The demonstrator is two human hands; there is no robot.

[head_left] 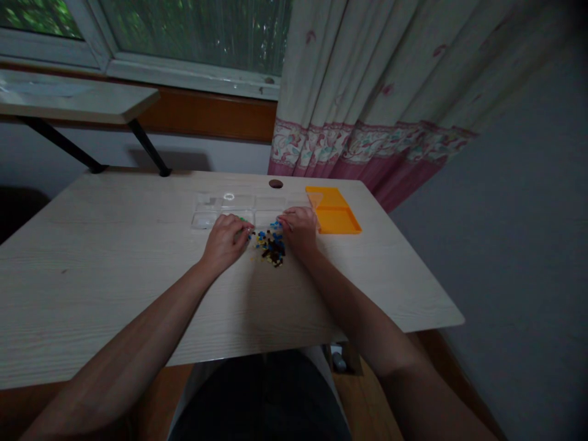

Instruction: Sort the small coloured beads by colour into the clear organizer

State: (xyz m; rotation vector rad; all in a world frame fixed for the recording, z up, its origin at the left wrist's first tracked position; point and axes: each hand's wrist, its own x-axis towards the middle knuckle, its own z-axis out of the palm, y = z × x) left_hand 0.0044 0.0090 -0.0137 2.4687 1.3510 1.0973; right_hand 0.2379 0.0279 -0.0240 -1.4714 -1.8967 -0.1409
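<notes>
A small heap of tiny building bricks (274, 248), brown, blue, yellow and cream, lies loose on the table. At its left edge is my left hand (226, 239), its fingers bent and pinched together; whatever sits between the tips is too small to name. My right hand (301, 229) is at the heap's upper right, fingertips also closed, with blue pieces (276, 225) right beside them. Behind both hands lies a clear plastic compartment tray (205, 220). A few green pieces (243, 219) show by my left fingers. My hands partly cover the tray's front and right end.
An orange plastic tray (339, 222) lies right of my right hand, near the clear tray's end. The pale wooden table (138, 282) has a round cable hole (276, 184) at the back. A raised shelf (110, 104) on black legs stands back left; a curtain (349, 122) hangs behind.
</notes>
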